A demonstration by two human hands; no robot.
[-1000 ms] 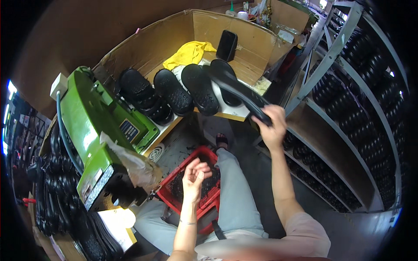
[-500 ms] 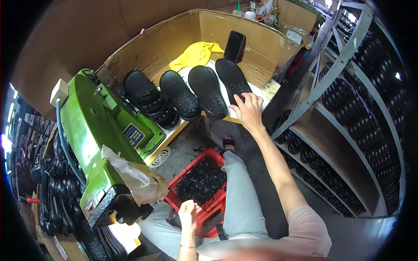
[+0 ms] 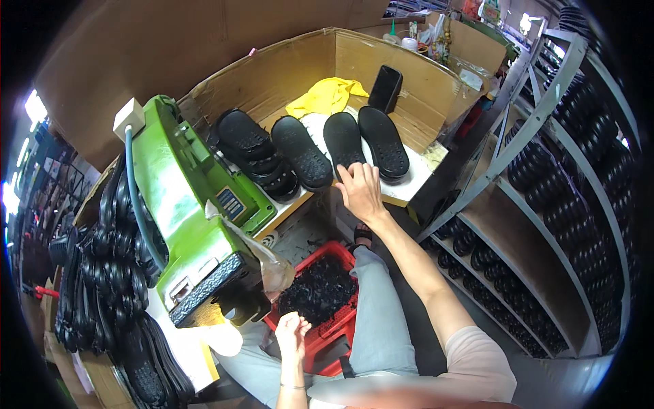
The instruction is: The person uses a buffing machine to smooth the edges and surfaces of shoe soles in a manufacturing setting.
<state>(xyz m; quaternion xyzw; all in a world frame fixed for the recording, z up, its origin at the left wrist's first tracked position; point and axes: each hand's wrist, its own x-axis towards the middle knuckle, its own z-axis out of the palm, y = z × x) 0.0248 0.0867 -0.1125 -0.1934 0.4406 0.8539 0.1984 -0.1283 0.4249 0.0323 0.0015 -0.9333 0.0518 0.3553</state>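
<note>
A brown cardboard wall [image 3: 170, 75] rises behind the workplace, and a lower cardboard screen [image 3: 415, 88], bent at a corner, borders the back of a desk [image 3: 421, 183] with a white top and yellowish edge. To the right stands a grey metal rack [image 3: 501, 158] with broad brown shelves, its uprights bowed by the lens, above a grey floor [image 3: 535, 378]. Bright lights [image 3: 35, 106] glare at the far left, and an aisle recedes toward another bright patch [image 3: 525, 24] at upper right.

Yellow cloth [image 3: 325, 97] nr blk slab [image 3: 386, 88], grn machine [image 3: 163, 184] L, red crate [image 3: 348, 324] below, metal rack [image 3: 554, 95] R.
</note>
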